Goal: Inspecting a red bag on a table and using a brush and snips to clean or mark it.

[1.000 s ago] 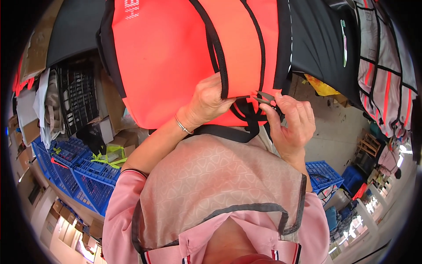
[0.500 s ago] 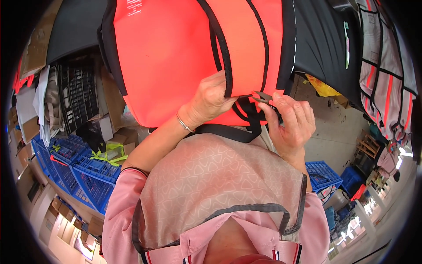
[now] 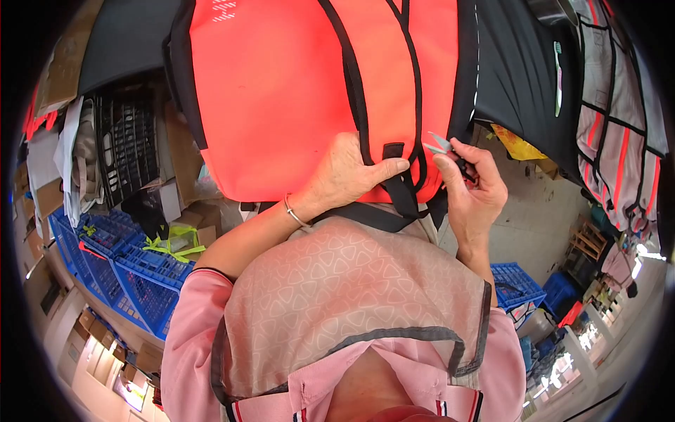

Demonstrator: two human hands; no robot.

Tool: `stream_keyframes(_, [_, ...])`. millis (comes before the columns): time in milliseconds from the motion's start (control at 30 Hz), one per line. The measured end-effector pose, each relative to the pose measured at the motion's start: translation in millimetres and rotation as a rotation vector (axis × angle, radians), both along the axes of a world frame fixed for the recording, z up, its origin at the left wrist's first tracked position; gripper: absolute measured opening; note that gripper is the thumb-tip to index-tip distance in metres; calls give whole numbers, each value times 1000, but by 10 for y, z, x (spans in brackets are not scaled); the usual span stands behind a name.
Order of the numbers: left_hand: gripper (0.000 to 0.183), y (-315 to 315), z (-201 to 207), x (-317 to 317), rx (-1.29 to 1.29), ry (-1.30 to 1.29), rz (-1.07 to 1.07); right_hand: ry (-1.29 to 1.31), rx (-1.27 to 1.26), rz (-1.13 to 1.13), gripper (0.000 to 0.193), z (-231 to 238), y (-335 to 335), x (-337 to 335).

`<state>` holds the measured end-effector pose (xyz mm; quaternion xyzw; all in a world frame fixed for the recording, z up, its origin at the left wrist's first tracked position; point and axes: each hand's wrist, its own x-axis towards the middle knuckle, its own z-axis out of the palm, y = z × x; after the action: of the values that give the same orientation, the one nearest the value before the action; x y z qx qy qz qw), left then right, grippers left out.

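Note:
A bright coral-red backpack (image 3: 274,105) with black edging lies in front of me. Its orange shoulder strap (image 3: 383,77), bound in black, runs down towards my body. My left hand (image 3: 348,172) is closed on the strap's lower end, thumb on top beside a black webbing tab (image 3: 394,150); its other fingers are hidden under the strap. Black webbing (image 3: 402,195) hangs below the thumb. To the right of the strap, my right hand (image 3: 477,184) grips small thread snips (image 3: 440,143). Their pointed blades stand apart from each other and clear of the strap.
Blue plastic crates (image 3: 144,278) stand low on the left, below a black crate (image 3: 126,151). Another blue crate (image 3: 517,283) is at lower right. A toothbrush (image 3: 557,77) rests on black cloth (image 3: 517,84). Grey fabric pieces with black and red trim (image 3: 612,119) hang at far right.
My right hand has drawn the snips slightly up and right, away from the strap end. My left thumb has shifted onto the strap, and its black webbing tab now shows.

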<state>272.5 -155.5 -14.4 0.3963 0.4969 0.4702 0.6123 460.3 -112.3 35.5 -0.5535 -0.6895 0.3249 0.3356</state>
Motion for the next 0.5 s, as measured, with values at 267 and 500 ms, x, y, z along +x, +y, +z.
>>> stream_keyframes(267, [23, 15, 35, -33, -17, -45, -10, -165, 189, 89, 31, 44, 38, -77])
stream_keyframes(500, [31, -79, 28, -46, -154, -27, -46, -137, 209, 321, 19, -75, 141, -170])
